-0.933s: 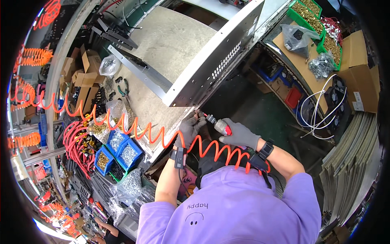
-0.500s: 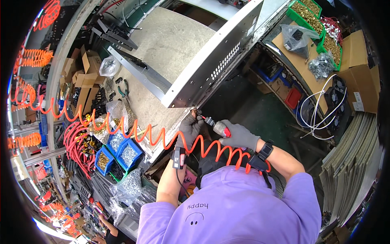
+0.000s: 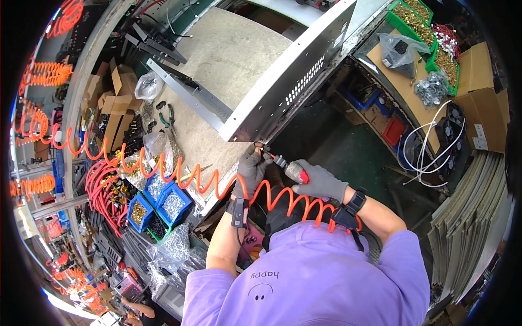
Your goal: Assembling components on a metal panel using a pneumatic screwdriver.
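Note:
My right hand [image 3: 319, 182], in a grey glove, grips a pneumatic screwdriver [image 3: 288, 167] with a red collar. Its tip points at the lower corner of a white sheet-metal chassis [image 3: 283, 89] that lies on the workbench. My left hand [image 3: 251, 169], also gloved, is right at that corner beside the tool tip, fingers curled near the bit. An orange coiled air hose [image 3: 212, 185] runs from the tool across my arms and off to the left.
Blue bins of screws [image 3: 163, 204] and clear bags of hardware stand at the bench's near left. Cardboard boxes [image 3: 109, 98] and pliers [image 3: 169, 115] lie farther left. Green trays of brass parts [image 3: 418, 16], white cables [image 3: 435, 146] and stacked grey panels [image 3: 467, 217] are on the right.
The tool and both hands have stayed at the chassis corner, with only a slight shift; my left hand sits a little closer to the bit.

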Action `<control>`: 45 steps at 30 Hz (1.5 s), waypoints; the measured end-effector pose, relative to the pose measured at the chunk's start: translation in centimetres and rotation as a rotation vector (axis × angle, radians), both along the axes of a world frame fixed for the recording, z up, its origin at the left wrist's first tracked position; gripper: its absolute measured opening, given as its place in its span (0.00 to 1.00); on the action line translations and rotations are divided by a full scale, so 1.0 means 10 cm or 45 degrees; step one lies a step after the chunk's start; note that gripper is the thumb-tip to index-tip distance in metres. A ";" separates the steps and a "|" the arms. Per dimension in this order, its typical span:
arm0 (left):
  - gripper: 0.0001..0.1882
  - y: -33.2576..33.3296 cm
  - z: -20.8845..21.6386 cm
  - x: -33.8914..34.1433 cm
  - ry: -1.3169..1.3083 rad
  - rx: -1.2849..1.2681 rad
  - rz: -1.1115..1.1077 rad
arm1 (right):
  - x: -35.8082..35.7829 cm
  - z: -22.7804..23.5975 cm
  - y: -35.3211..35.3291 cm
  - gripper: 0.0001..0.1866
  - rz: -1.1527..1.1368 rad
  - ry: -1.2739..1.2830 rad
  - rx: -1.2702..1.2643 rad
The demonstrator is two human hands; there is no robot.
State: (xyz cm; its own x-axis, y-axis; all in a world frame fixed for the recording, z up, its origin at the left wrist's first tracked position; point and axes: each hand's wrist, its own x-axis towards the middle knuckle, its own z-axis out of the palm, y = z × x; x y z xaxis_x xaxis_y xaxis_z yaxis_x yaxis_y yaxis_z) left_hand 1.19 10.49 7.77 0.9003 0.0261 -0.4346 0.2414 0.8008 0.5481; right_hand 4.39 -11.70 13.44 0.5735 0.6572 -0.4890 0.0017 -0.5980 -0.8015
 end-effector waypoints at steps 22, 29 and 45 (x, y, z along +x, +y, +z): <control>0.41 0.57 0.72 0.21 -0.454 1.809 -0.040 | 0.03 0.19 0.18 0.36 -0.140 -0.014 0.053; 0.33 0.46 1.02 0.29 -0.255 1.650 -0.107 | -0.01 0.27 0.27 0.34 -0.061 -0.218 -0.156; 0.32 0.49 0.92 0.34 -0.288 1.664 -0.146 | -0.05 0.11 0.31 0.33 -0.049 -0.259 -0.196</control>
